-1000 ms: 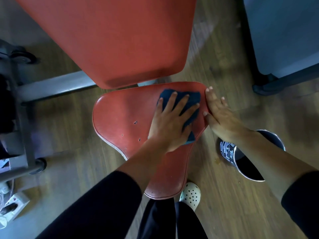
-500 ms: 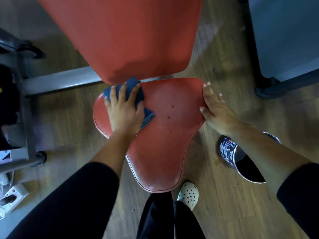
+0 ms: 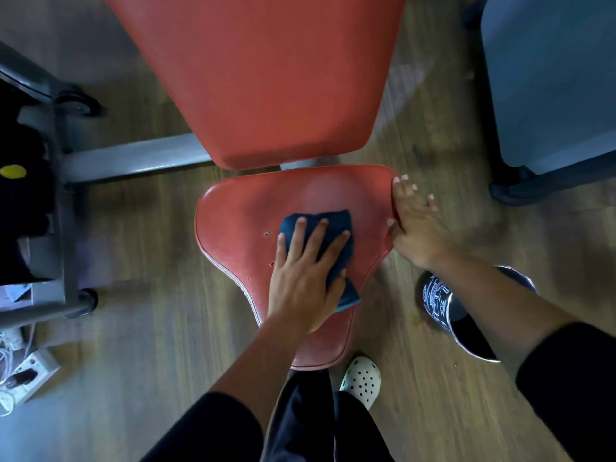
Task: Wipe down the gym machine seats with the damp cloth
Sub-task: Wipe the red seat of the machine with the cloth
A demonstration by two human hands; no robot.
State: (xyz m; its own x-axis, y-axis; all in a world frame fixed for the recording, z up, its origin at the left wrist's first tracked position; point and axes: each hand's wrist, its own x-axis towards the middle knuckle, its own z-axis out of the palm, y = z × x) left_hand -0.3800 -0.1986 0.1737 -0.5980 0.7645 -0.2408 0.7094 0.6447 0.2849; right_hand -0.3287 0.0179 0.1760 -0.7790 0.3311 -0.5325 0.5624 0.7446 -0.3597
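Wiping is in hand: my left hand [image 3: 301,281] presses flat on the blue cloth [image 3: 328,238], right hand [image 3: 415,225] open against the seat [image 3: 233,228] edge at 3 o'clock; next I judge the narrow front at 6.

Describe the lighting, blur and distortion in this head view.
Head view: dim, soft light, with a pale sheen on the red seat; the right hand is motion-blurred, the left hand on the blue cloth is sharper; wide-angle bending curves the grey frame and edges; corners darken.
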